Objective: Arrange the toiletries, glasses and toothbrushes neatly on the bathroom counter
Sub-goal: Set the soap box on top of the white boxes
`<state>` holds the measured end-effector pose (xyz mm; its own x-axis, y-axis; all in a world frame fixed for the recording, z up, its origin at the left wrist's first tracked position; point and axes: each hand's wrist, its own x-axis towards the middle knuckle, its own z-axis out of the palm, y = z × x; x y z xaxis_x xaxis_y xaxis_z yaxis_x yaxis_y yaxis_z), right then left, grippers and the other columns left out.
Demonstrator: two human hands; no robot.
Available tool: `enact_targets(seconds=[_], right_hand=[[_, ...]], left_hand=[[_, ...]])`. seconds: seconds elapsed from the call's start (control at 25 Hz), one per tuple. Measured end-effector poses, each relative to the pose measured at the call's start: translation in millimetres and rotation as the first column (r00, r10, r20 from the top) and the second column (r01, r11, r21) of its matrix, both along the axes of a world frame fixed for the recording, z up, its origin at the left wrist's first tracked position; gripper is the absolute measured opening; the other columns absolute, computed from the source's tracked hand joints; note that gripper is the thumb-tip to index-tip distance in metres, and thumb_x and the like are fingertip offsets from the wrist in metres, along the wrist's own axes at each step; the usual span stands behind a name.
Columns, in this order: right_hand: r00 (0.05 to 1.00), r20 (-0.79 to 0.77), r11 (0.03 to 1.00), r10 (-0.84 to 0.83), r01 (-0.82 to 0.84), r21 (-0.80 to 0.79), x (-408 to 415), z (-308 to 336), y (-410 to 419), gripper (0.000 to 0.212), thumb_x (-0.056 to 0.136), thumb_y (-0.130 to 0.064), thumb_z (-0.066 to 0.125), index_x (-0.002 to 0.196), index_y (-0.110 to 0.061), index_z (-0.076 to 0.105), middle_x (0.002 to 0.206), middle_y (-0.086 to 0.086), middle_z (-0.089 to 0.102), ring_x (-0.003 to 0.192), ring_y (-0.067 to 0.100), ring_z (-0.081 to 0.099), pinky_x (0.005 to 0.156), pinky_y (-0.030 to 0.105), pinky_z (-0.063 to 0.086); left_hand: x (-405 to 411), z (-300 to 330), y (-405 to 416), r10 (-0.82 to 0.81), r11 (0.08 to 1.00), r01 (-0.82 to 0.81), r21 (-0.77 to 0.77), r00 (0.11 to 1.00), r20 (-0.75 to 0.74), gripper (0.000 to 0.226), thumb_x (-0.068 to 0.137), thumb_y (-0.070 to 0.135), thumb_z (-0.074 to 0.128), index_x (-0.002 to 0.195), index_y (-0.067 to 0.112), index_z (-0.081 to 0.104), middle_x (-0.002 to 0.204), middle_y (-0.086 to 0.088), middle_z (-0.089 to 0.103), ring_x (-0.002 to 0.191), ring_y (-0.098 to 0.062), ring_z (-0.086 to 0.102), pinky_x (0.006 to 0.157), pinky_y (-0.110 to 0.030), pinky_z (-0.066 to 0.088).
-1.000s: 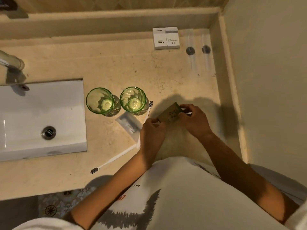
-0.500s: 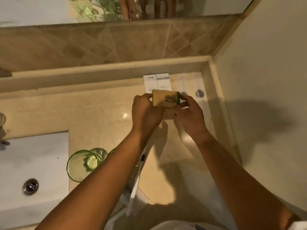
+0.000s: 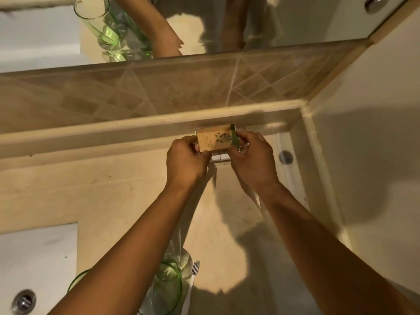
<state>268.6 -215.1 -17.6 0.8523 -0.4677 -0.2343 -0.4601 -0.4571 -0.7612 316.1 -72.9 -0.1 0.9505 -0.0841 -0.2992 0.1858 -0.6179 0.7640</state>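
Observation:
I hold a small tan box (image 3: 214, 139) with a plant drawing and a green edge at the back of the counter, just above two white boxes (image 3: 219, 156) that it mostly hides. My left hand (image 3: 185, 162) pinches its left end and my right hand (image 3: 252, 160) its right end. Two green glasses stand near the front: one (image 3: 169, 289) beside my left forearm, the other (image 3: 76, 283) mostly hidden under it. A white toothbrush (image 3: 193, 280) lies to the right of the glasses.
A white sink (image 3: 38, 258) with a metal drain (image 3: 23, 301) fills the lower left. Clear sachets with a dark round cap (image 3: 285, 156) lie along the right wall (image 3: 363, 155). A stone ledge (image 3: 113, 130), tiled backsplash and mirror rise behind the counter (image 3: 113, 189).
Both hands have carried the tan box from the counter's front to the back, over the white boxes. My view has tilted up toward the mirror.

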Motion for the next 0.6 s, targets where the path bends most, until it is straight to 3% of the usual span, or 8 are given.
enact_targets(seconds=[0.16, 0.6], right_hand=[[1.000, -0.015, 0.999, 0.002, -0.003, -0.033, 8, -6, -2, 0.037, 0.092, -0.024, 0.067, 0.128, -0.021, 0.063, 0.123, -0.002, 0.057, 0.102, 0.010, 0.061, 0.093, 0.024, 0.053], [0.999, -0.042, 0.999, 0.001, -0.003, -0.045, 8, -16, -3, 0.038, 0.093, -0.027, 0.065, 0.131, -0.023, 0.060, 0.126, -0.001, 0.055, 0.105, 0.013, 0.061, 0.095, 0.026, 0.052]], left_hand=[[5, -11, -2, -0.012, 1.000, 0.012, -0.008, 1.000, 0.014, 0.032, 0.084, 0.008, 0.068, 0.114, 0.017, 0.076, 0.088, -0.005, 0.076, 0.084, -0.027, 0.070, 0.077, -0.043, 0.060], [11, -26, -5, -0.013, 1.000, 0.013, 0.013, 1.000, 0.014, 0.035, 0.082, 0.011, 0.071, 0.116, 0.019, 0.074, 0.091, -0.005, 0.074, 0.087, -0.026, 0.067, 0.080, -0.040, 0.057]])
